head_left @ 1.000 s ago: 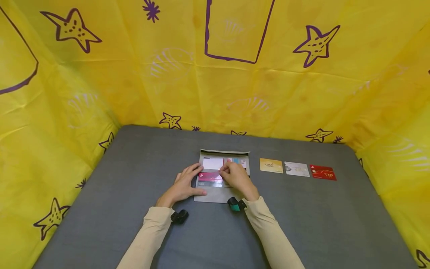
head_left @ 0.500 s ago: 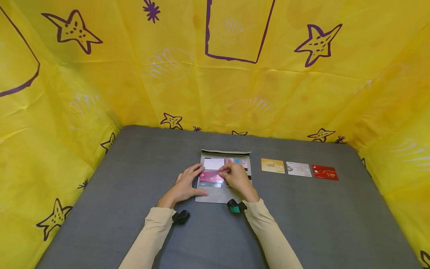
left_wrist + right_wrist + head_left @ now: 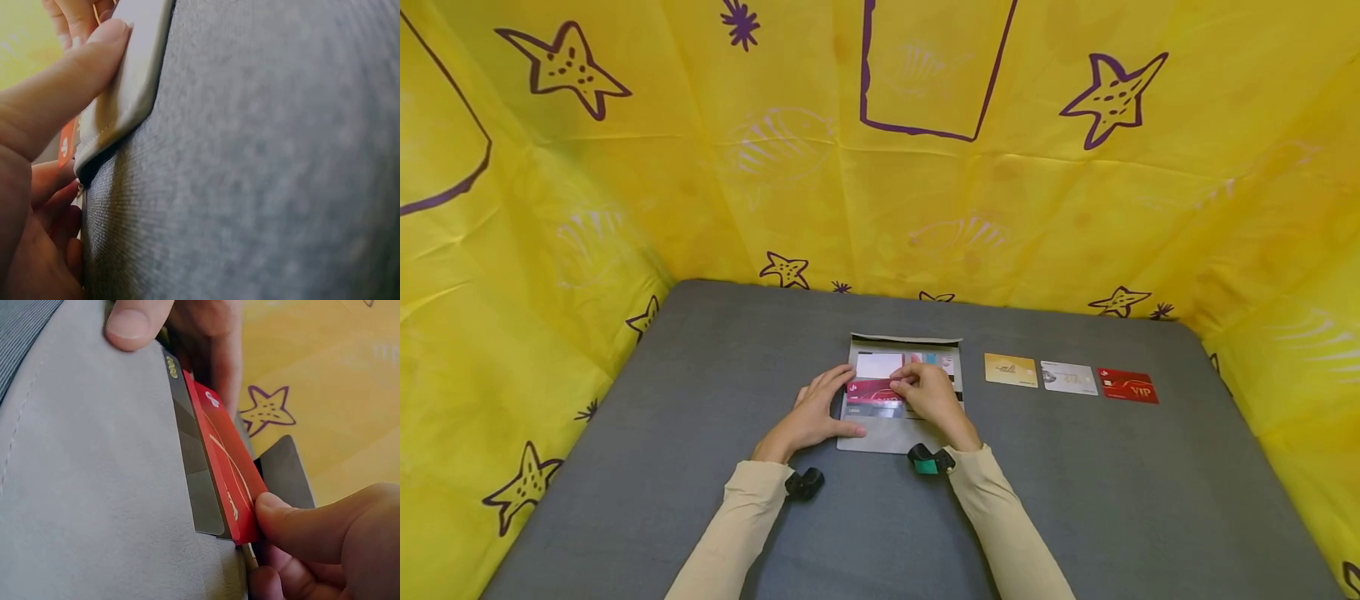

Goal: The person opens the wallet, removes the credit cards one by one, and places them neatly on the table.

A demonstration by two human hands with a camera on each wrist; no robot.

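My left hand (image 3: pixel 808 415), fingers spread, rests on the grey wallet (image 3: pixel 880 437); my right hand (image 3: pixel 931 402) pinches a red card (image 3: pixel 226 456) at its pockets. Grey tabletop (image 3: pixel 857 533) lies beneath, gold card (image 3: pixel 1011 371), silver card (image 3: pixel 1069 378) and VIP card (image 3: pixel 1128 386) rightward, yellow starfish-print curtain (image 3: pixel 865 217) beyond.

i work in a cloth-walled booth: yellow cloth (image 3: pixel 880 200) with purple starfish (image 3: pixel 1116 100) and pale fish outlines (image 3: pixel 782 142) hangs behind the grey table (image 3: pixel 1097 492) and along both its sides. what building surrounds the table, i cannot tell.
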